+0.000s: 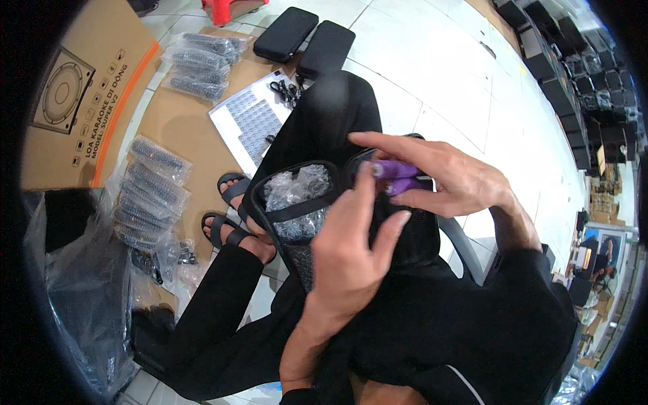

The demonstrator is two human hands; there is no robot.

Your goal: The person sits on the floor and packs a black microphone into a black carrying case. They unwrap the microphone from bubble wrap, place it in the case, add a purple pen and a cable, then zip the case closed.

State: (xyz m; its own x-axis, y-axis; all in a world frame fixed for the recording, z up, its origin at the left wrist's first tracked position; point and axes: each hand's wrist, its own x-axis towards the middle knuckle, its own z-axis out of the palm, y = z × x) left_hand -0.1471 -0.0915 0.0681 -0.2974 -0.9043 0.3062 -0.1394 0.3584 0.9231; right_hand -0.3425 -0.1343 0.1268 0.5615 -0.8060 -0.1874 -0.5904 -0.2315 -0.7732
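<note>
Two purple cylindrical batteries (399, 169) with metal ends are pinched in my right hand (455, 172), between its thumb and fingers. My left hand (351, 253) is raised just left of them, thumb and index finger apart. Its index fingertip meets or nearly meets the end of the upper battery; which of the two, I cannot tell. Under both hands a black zip case (258, 202) lies unfolded on my lap. Clear plastic-wrapped items (297, 187) sit in its left half behind a black strap. My hands hide much of the right half.
Bubble-wrapped dark items (152, 192) lie on cardboard (185, 125) at the left, beside a printed carton (84, 81). Two closed black cases (287, 34) and a white printed sheet (250, 118) with black cables (287, 93) lie beyond my knee. Stacked black boxes (550, 74) line the far right.
</note>
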